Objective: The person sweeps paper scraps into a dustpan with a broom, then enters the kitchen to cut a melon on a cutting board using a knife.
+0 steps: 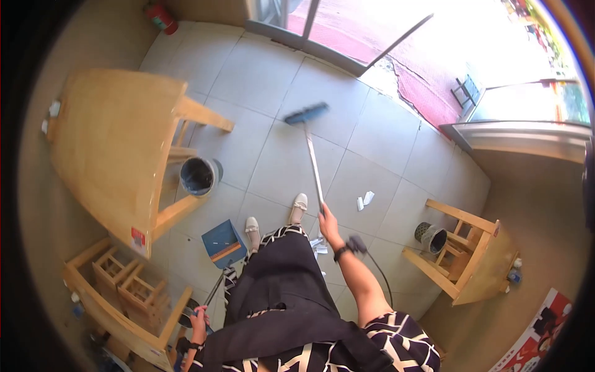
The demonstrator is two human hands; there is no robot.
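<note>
Blue-headed broom (313, 161) ahead of the right hand (330, 225), handle pointing forward and slightly left.
Right hand: closed round the broom handle; paper scraps (365, 199) lie on the floor (387, 127) just forward-right of it, nearer to it than to the left hand (199, 323). Left hand: closed on the handle of the dustpan (224, 245), beside the feet. Broom head blurred, so floor contact cannot be determined; further scraps partly hidden behind the apron (273, 291).
</note>
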